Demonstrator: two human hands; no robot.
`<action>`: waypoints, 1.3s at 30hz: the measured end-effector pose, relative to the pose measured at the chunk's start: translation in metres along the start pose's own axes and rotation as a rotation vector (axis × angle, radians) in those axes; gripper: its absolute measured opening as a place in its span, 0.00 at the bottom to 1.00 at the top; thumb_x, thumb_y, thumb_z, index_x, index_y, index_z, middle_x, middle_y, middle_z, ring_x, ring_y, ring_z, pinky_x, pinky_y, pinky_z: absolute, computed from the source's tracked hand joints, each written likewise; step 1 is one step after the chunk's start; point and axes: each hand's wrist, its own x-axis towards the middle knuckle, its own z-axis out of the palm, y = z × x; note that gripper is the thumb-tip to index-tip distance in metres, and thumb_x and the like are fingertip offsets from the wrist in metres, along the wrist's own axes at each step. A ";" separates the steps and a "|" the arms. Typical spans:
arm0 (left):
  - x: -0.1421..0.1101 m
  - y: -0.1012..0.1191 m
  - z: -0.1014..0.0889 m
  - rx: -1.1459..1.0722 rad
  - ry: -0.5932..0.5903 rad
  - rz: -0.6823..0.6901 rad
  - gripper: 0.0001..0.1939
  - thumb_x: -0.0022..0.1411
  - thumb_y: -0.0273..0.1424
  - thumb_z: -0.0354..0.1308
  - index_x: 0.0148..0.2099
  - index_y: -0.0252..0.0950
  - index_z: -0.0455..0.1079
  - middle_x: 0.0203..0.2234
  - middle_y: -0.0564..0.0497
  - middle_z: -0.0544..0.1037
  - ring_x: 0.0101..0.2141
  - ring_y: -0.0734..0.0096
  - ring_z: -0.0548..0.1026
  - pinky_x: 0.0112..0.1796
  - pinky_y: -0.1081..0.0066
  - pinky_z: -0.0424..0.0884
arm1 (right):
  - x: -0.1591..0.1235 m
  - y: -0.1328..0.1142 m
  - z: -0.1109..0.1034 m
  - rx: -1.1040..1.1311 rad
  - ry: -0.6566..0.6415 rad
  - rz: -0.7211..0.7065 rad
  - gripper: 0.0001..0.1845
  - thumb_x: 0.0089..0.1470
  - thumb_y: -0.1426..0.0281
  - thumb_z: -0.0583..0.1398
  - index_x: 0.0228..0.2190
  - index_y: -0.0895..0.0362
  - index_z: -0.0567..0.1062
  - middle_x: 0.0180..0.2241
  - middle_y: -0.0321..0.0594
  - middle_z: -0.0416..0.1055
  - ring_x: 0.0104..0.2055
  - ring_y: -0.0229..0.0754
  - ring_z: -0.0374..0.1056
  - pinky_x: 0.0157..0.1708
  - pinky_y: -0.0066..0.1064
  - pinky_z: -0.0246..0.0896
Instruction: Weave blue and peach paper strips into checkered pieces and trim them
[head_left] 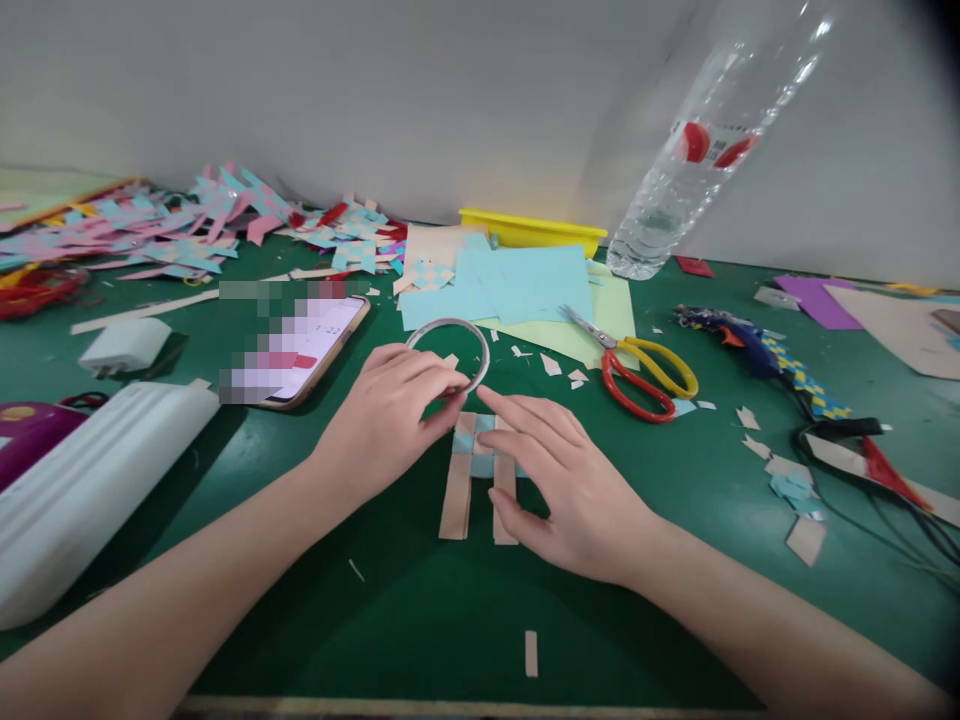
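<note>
A thin ring (pixel 485 350) is pinched between thumb and fingers of the left hand (pixel 394 415). Nearer the wearer, woven paper strips (pixel 457 490) lie beneath the parted, unclosed fingers of the right hand (pixel 574 480); scissors (pixel 611 345) lie beyond those.

Ring (pixel 486 352) between phone (pixel 319 345) and scissors (pixel 610 345)

The scene is taken in by one camera worn on the head, placed above the near edge of the table (pixel 322 640) and aimed forward and down. That edge is caught along the bottom of the view; the far edge, backed by a grey wall (pixel 375 100), is held in the upper part. The left hand (pixel 394 405) and right hand (pixel 570 470) are seen from close by, between the two edges.
</note>
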 end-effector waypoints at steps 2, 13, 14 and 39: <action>0.000 0.003 0.000 -0.023 0.024 0.035 0.06 0.66 0.28 0.51 0.40 0.35 0.69 0.33 0.49 0.78 0.37 0.67 0.74 0.46 0.62 0.65 | 0.001 -0.001 0.000 0.028 -0.020 0.014 0.18 0.55 0.70 0.55 0.48 0.59 0.67 0.64 0.50 0.52 0.64 0.53 0.50 0.58 0.51 0.55; -0.005 0.005 0.005 -0.131 0.041 -0.075 0.06 0.66 0.29 0.51 0.39 0.35 0.69 0.34 0.48 0.77 0.36 0.67 0.75 0.36 0.68 0.69 | 0.008 -0.006 0.007 0.240 0.084 0.127 0.17 0.54 0.73 0.55 0.47 0.55 0.67 0.62 0.47 0.56 0.63 0.51 0.52 0.57 0.51 0.58; -0.005 0.004 0.006 -0.149 0.050 -0.097 0.06 0.65 0.29 0.51 0.39 0.35 0.69 0.34 0.48 0.76 0.35 0.68 0.74 0.35 0.68 0.69 | 0.010 -0.007 0.006 0.255 0.072 0.129 0.16 0.54 0.73 0.55 0.46 0.55 0.67 0.62 0.47 0.56 0.63 0.50 0.52 0.57 0.50 0.59; -0.006 0.002 0.006 -0.224 -0.065 -0.299 0.12 0.65 0.37 0.52 0.44 0.37 0.72 0.32 0.50 0.82 0.30 0.66 0.80 0.29 0.72 0.73 | 0.022 0.009 0.008 0.484 0.113 0.247 0.11 0.54 0.74 0.56 0.40 0.52 0.70 0.54 0.41 0.68 0.56 0.43 0.63 0.52 0.42 0.63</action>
